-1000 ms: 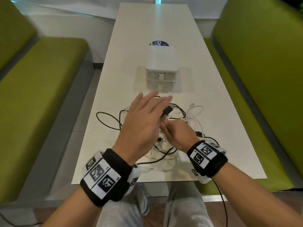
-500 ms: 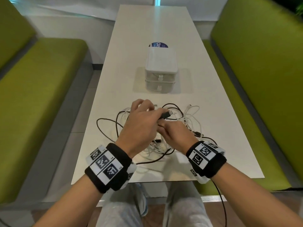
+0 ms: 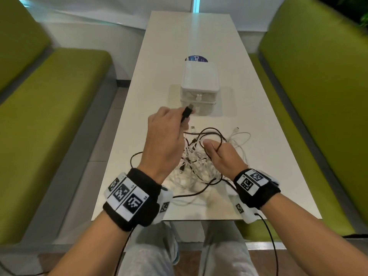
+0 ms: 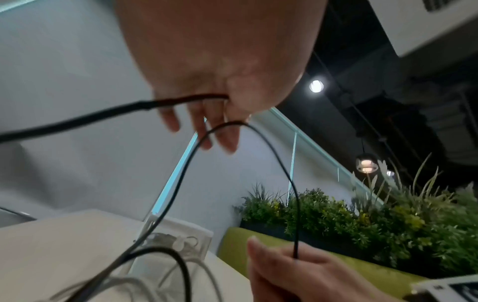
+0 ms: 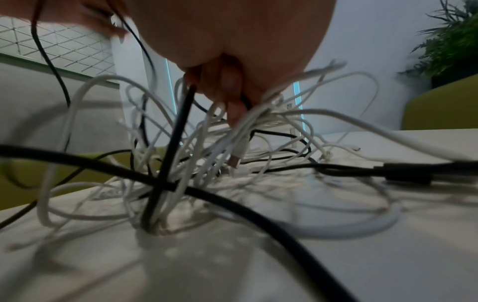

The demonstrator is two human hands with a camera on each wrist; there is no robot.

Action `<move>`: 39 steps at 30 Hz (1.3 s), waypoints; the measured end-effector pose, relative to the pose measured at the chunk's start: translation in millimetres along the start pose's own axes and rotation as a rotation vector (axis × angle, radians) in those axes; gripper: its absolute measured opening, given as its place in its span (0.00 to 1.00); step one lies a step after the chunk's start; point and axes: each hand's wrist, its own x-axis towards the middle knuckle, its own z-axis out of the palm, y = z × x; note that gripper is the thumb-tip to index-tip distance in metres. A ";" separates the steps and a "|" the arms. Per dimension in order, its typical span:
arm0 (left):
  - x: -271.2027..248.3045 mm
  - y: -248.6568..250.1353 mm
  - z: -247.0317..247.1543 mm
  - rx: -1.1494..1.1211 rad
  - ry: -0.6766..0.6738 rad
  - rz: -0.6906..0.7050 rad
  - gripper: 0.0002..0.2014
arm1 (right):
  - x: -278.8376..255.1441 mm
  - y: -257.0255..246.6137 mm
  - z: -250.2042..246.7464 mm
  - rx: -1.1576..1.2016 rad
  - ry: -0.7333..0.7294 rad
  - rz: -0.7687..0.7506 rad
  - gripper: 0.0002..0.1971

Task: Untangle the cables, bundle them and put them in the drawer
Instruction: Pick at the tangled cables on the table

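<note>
Over a white tabletop [image 3: 139, 108] between green benches [image 3: 55, 108], the right hand [image 3: 223, 158] grips a black strand of the tangled black-and-white cables [image 3: 199, 162], the left hand [image 3: 165, 140] pinches a black USB plug [image 3: 187, 112] aloft, and beyond stand shut white drawers [image 3: 200, 86] and a blue sticker [image 3: 196, 59] reading "Cla".

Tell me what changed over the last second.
The left hand, open above the tangle a second ago, closed on the black plug and lifted it up and away toward the drawer box, drawing the black cable out. The right hand stayed low, gripping that cable at the tangle. The box did not move.
</note>
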 end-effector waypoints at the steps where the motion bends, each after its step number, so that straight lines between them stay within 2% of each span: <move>1: -1.0 -5.1 4.1 0.089 -0.025 0.018 0.19 | -0.6 -1.3 0.5 -0.014 -0.009 0.004 0.20; 4: -14.1 8.4 17.0 0.144 -0.080 0.182 0.21 | -3.1 -8.1 -0.5 -0.035 -0.009 -0.007 0.19; 6: -25.3 21.7 30.9 0.196 -0.199 0.245 0.23 | -7.2 -9.8 -0.3 -0.090 -0.056 -0.035 0.36; 7: -29.3 23.0 39.2 0.259 -0.268 0.244 0.24 | -8.6 -10.1 -1.3 -0.111 -0.089 -0.036 0.38; 10: -35.3 8.1 57.5 0.459 -0.368 0.183 0.21 | -11.2 -7.1 -2.6 -0.149 -0.084 -0.017 0.20; 12: -38.9 -1.0 63.0 0.511 -0.383 0.136 0.22 | -11.9 -6.2 -0.8 -0.053 -0.049 0.002 0.21; 14: -39.1 -0.9 63.5 0.440 -0.365 0.150 0.25 | -11.1 -2.4 1.9 -0.046 -0.037 0.030 0.18; 16: -34.2 7.8 54.4 0.248 -0.267 0.141 0.25 | -10.5 -4.0 -0.2 -0.048 -0.036 0.028 0.14; 19: -16.0 19.9 26.4 0.027 0.017 0.122 0.18 | -6.4 -4.8 -5.0 -0.009 0.035 -0.005 0.24; 21: -2.4 22.1 11.5 -0.033 0.109 0.156 0.17 | -4.5 -3.5 -7.5 0.005 0.087 0.027 0.25; 23: 4.1 20.2 9.4 0.030 0.022 0.217 0.16 | 0.2 -4.8 -7.8 -0.017 0.061 0.068 0.24; 26: -2.9 12.6 21.3 0.081 -0.130 0.167 0.18 | 3.9 -10.3 -5.5 0.029 0.012 0.084 0.22; 28: -9.3 7.8 22.1 0.065 -0.109 0.142 0.18 | 0.9 -13.7 -8.0 0.176 0.026 0.135 0.19; 30: -10.5 5.7 15.9 0.040 -0.063 0.113 0.16 | -6.8 -18.2 -14.4 0.458 0.034 0.215 0.13; 32: -9.6 5.0 7.1 -0.012 -0.040 0.051 0.17 | -16.7 -24.6 -25.4 0.617 0.007 0.222 0.11; 34: -7.9 4.2 0.3 -0.053 -0.017 0.006 0.17 | -23.8 -26.3 -34.3 0.581 -0.048 0.166 0.16; 37: -6.3 3.9 -6.3 -0.100 0.015 -0.023 0.16 | -33.6 -29.9 -43.8 0.474 -0.160 0.104 0.17; 39: -8.0 4.0 -9.2 -0.151 -0.012 -0.029 0.16 | -41.0 -35.5 -44.8 0.400 -0.316 0.090 0.17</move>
